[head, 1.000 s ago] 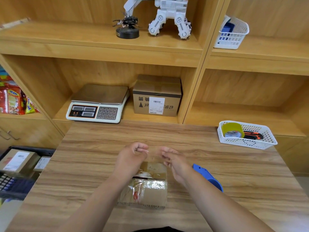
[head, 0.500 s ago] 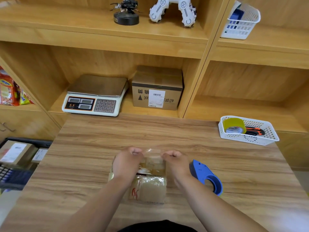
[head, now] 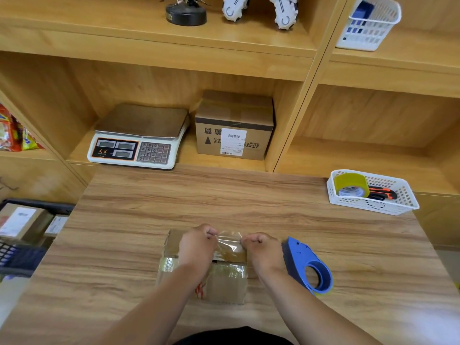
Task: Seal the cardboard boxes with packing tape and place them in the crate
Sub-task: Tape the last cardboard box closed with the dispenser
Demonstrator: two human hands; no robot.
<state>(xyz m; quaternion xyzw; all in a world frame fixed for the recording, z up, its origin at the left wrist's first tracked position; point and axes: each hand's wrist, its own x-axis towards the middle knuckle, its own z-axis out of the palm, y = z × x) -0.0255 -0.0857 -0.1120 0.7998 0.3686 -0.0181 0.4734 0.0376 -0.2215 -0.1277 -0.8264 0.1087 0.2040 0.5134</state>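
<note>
- Crate (head: 39, 205) far left, off table (head: 249, 200).
- Left hand (head: 198, 246) curled, pinching tape strip (head: 228, 241) at left end.
- Cardboard box (head: 226, 282) under strip, near table's front edge; likely light, stiff: grip by sides.
- Strip flimsy, sticky: keep taut.
- Right hand (head: 262, 250) curled, pinching right end.

left hand (head: 198, 246), right hand (head: 262, 249) lowered to box (head: 225, 282), tape strip (head: 227, 242) brought down

We see a matt brown cardboard box (head: 224, 285), a glossy clear plastic tape strip (head: 227, 241), a smooth wood-grain table (head: 249, 200), a smooth blue plastic dispenser (head: 298, 252), a white plastic mesh basket (head: 373, 207) & a scale (head: 139, 148) w/ dull metal pan.
</note>
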